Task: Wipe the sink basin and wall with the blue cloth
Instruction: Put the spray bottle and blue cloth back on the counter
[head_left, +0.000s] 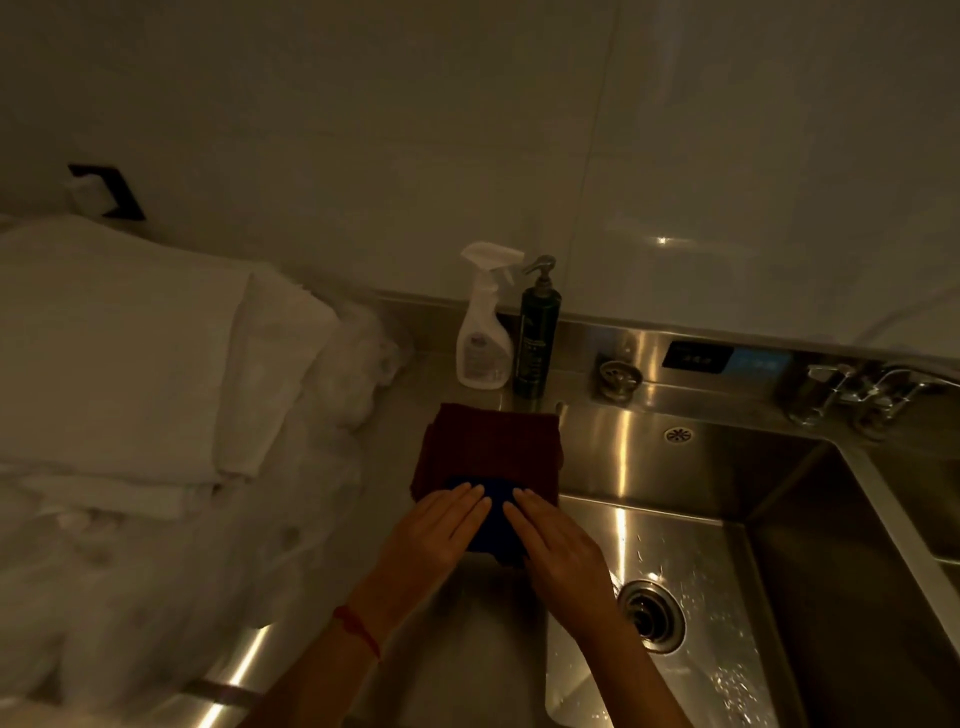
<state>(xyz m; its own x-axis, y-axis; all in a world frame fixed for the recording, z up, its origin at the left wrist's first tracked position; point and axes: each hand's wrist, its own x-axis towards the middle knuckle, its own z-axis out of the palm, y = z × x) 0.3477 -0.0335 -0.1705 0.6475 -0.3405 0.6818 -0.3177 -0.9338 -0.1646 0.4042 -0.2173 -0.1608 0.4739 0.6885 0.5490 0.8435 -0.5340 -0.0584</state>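
Observation:
A folded blue cloth lies on the steel counter at the sink's left rim, partly on top of a dark red cloth. My left hand and my right hand both rest flat on the blue cloth, fingers straight and pressed down, covering most of it. The steel sink basin with its drain is to the right, wet with droplets. The pale tiled wall rises behind the counter.
A white spray bottle and a dark pump bottle stand behind the cloths. White towels are piled at left. A strainer plug, a control panel and a faucet line the sink's back ledge.

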